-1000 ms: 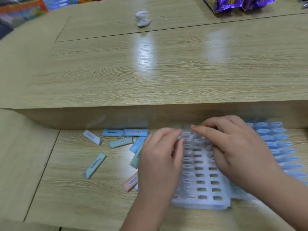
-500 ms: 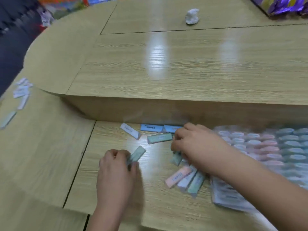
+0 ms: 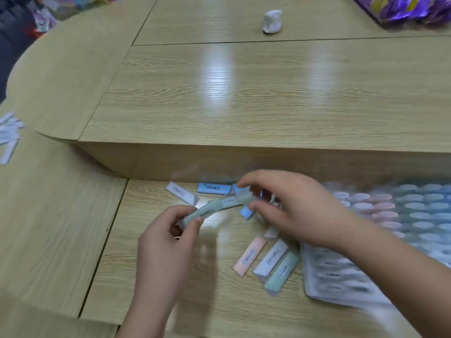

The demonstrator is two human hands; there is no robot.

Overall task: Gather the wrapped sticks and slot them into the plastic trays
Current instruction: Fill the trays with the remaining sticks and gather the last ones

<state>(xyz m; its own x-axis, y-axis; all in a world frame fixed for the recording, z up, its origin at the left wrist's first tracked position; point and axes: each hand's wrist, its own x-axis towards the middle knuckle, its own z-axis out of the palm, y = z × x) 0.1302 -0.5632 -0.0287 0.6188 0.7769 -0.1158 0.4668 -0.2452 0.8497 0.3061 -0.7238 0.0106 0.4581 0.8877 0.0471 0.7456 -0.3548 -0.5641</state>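
Note:
My left hand point(image 3: 168, 237) pinches one green wrapped stick point(image 3: 202, 213) by its lower end. My right hand point(image 3: 290, 208) pinches a second green wrapped stick point(image 3: 235, 200) that meets the first end to end above the lower desk. Loose on the desk lie a white stick point(image 3: 181, 192), a blue stick point(image 3: 213, 187), a pink stick point(image 3: 249, 256), a lilac stick point(image 3: 271, 259) and a green stick point(image 3: 281, 272). An empty plastic tray point(image 3: 341, 276) lies under my right forearm. A tray filled with pastel sticks point(image 3: 415, 211) sits at the right.
A raised desk step point(image 3: 244, 162) runs right behind the sticks. On the upper desk sit a crumpled white wad point(image 3: 272, 20) and purple packets point(image 3: 410, 8). More pale sticks point(image 3: 8, 135) lie at the far left edge.
Both hands left the empty tray and moved left to the loose sticks. Each picked up a green stick and lifted it; the two sticks now meet in the air. The camera view shifted left.

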